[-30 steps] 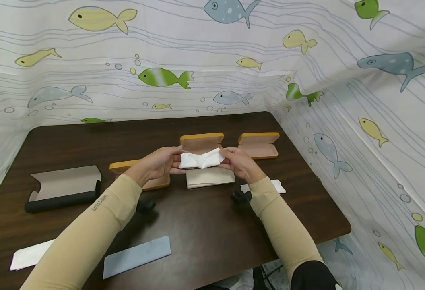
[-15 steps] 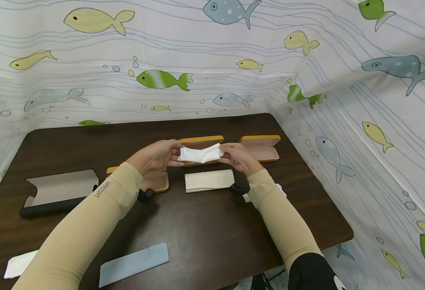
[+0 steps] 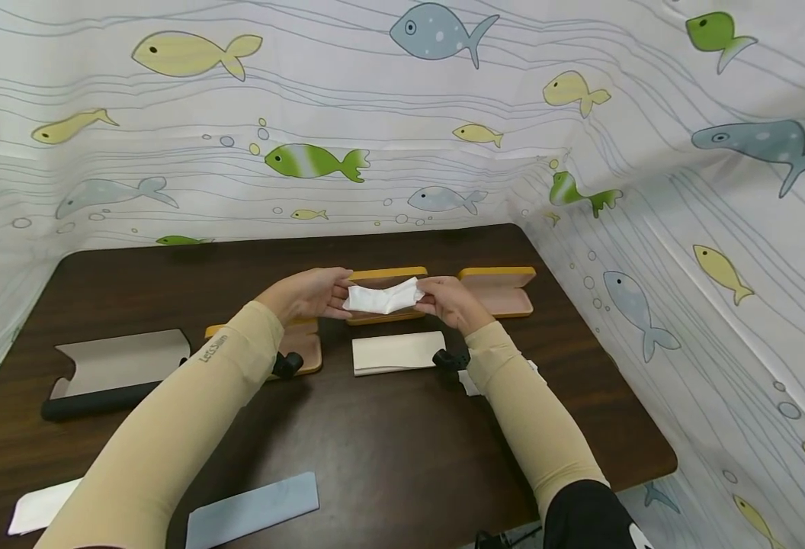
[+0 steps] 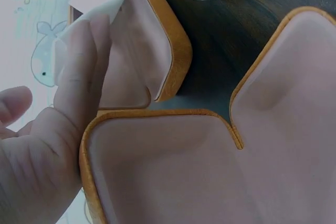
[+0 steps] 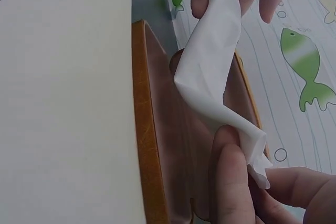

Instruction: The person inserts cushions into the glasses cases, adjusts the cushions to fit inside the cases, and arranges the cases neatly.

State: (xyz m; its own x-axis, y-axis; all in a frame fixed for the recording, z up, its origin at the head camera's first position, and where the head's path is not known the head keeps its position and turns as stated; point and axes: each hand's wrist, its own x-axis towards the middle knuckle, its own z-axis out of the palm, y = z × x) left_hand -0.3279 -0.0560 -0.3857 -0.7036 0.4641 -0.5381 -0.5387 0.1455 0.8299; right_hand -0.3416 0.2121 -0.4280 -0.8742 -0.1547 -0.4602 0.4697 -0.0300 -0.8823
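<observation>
Both hands hold a creased, folded white cloth (image 3: 383,297) stretched between them, over the open middle glasses case (image 3: 387,319). My left hand (image 3: 309,294) holds its left end. My right hand (image 3: 452,302) pinches the other end between thumb and fingers, close up in the right wrist view, where the cloth (image 5: 210,72) sags in a bend. The case has an orange-yellow shell and a pinkish lining. Another open glasses case (image 3: 306,347) stands under the left wrist, partly hidden by the arm; in the left wrist view this case (image 4: 168,166) fills the lower right.
A third open glasses case (image 3: 498,293) stands at the back right. A folded cream cloth (image 3: 399,352) lies before the middle case. At left is an open black case (image 3: 121,364). A blue-grey folded cloth (image 3: 254,509) and white cloths (image 3: 42,507) lie nearer, partly under the forearms.
The hands keep hold of the white cloth and have shifted slightly over the middle case. The cream cloth now shows in full below them. The whole view has tilted a little.
</observation>
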